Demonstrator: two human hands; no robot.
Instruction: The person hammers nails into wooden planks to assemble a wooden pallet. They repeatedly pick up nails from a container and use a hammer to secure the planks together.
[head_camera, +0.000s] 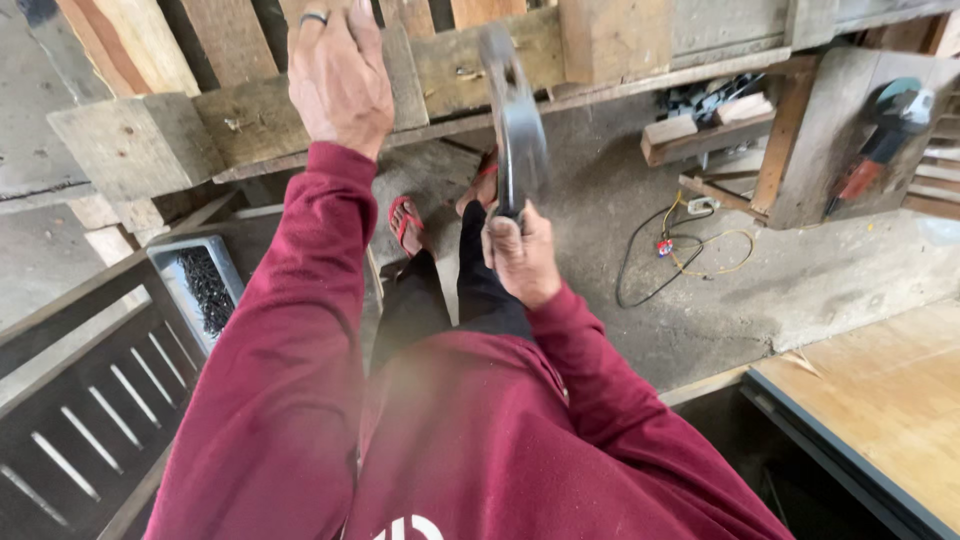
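Hammer with blurred grey metal head (515, 120) sits clenched in my right hand (520, 260), raised before the weathered wooden pallet (470, 60). My left hand (338, 75) lies flat-fingered on a slat. I judge this mid-strike; aim matters next.

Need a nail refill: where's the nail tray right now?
Head view, lower left: the nail tray sits on the floor under the wooden pallet, just left of the left arm's sleeve.

Your left hand (338, 75) rests on the pallet (300, 110) ahead; your right hand (520, 255) holds the hammer (518, 125) just right of it. A tray of nails (200, 285) lies lower left, a grinder (890, 130) far right.
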